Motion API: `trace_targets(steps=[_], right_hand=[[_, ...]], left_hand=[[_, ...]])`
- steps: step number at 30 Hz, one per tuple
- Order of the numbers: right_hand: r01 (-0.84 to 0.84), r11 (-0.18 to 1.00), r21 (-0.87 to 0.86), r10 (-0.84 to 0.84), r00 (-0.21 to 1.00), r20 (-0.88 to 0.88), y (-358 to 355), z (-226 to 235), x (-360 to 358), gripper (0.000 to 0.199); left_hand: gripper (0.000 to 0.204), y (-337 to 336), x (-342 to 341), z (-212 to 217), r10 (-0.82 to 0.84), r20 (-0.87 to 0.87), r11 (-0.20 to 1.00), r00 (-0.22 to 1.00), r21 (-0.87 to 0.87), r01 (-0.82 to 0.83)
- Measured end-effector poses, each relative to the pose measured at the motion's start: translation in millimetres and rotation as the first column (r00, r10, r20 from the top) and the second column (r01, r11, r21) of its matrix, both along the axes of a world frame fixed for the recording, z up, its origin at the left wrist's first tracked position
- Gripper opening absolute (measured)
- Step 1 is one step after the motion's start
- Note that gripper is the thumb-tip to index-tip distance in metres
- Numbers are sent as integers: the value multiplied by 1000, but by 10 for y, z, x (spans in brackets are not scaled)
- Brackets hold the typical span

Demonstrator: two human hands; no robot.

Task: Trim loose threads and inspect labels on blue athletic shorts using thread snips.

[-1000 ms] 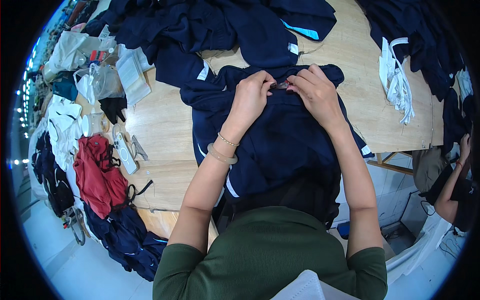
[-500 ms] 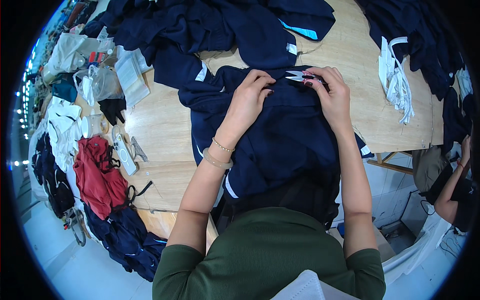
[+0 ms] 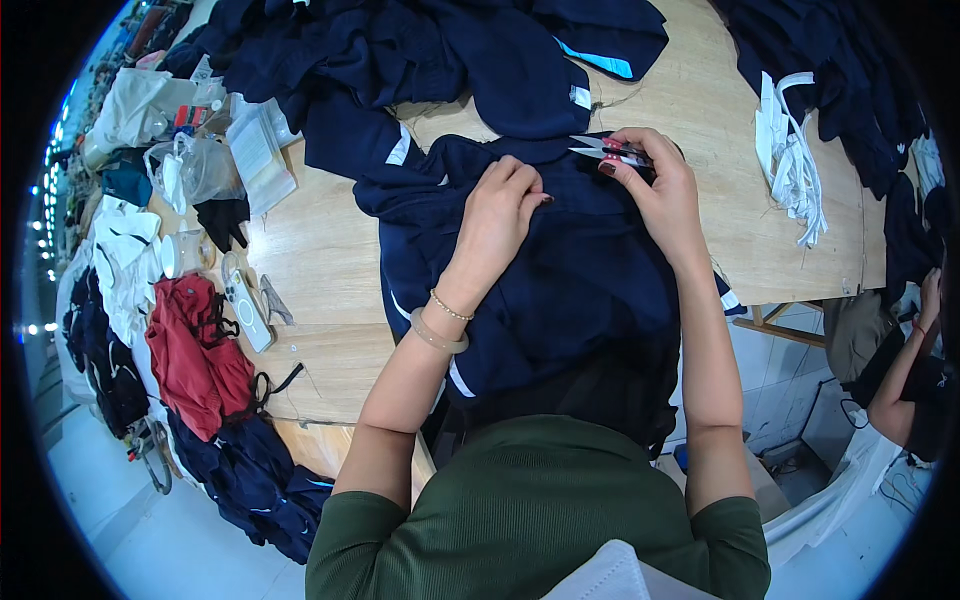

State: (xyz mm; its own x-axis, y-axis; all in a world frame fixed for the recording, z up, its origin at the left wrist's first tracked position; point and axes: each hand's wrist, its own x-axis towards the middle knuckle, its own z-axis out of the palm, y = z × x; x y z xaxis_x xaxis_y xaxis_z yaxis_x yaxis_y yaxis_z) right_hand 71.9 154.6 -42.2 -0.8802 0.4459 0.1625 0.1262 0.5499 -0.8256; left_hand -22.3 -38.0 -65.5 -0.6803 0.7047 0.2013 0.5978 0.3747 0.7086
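Garment: lies across the near edge of the table, below left hand and right hand; snips sit in the latter. Clothing heap: behind the garment. Phone: left of it, plastic bag behind phone. Fabric strips: right, beside a second clothing pile.

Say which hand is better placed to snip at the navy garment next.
The right hand, likely: it grips the scissors, blades apart and pointing left over the navy garment. The left hand shows no tool.
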Motion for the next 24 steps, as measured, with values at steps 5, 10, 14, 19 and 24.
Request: trace_targets(steps=[5,10,14,19,24], right_hand=[[2,1000,-13,-2,1000,7,-27,37,30,31],[-59,991,123,62,998,-20,-70,102,43,25],[-125,936,329,143,989,-29,-95,42,64,19],[-131,879,459,173,984,-52,-168,-32,26,17],[-170,844,509,224,974,-45,-207,-43,-19,18]], left_hand=[[15,-35,-65,104,-7,53,1000,999,-21,8],[7,-71,-75,105,-35,-44,997,998,-66,32],[5,-63,-85,98,-17,-6,1000,1000,6,17],[4,-46,-94,48,-1,107,999,994,48,-5],[4,-40,-107,59,-3,104,1000,995,30,0]])
